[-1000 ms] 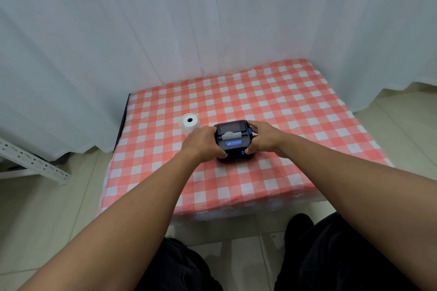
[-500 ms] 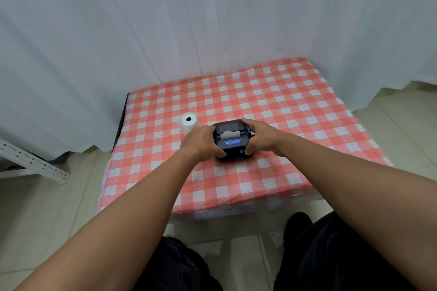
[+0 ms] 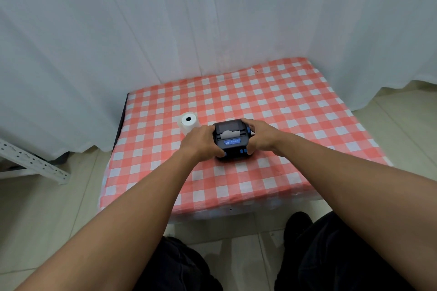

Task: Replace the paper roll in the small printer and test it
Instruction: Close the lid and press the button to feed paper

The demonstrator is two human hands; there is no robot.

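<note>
Both hands clasp the small black printer (image 3: 233, 140) on the checked bench (image 3: 295, 106): the left hand (image 3: 202, 143) has its grip on the left side, the right hand (image 3: 259, 136) on the right side. Behind the left hand, a white paper roll (image 3: 188, 121) stands on its end.

The printer (image 3: 233, 140) is showing a matt black plastic shell with small blue plastic buttons and a smoother, faintly glossy lid panel. A tab of white paper is poking from its slot. The paper roll (image 3: 188, 123) is looking smooth and matt white. A thin, slightly wrinkled checked cloth (image 3: 295, 111) is covering the worktop. The curtain (image 3: 165, 19) is hanging as soft white fabric. The floor tiles (image 3: 47, 208) are reflecting light faintly.
</note>
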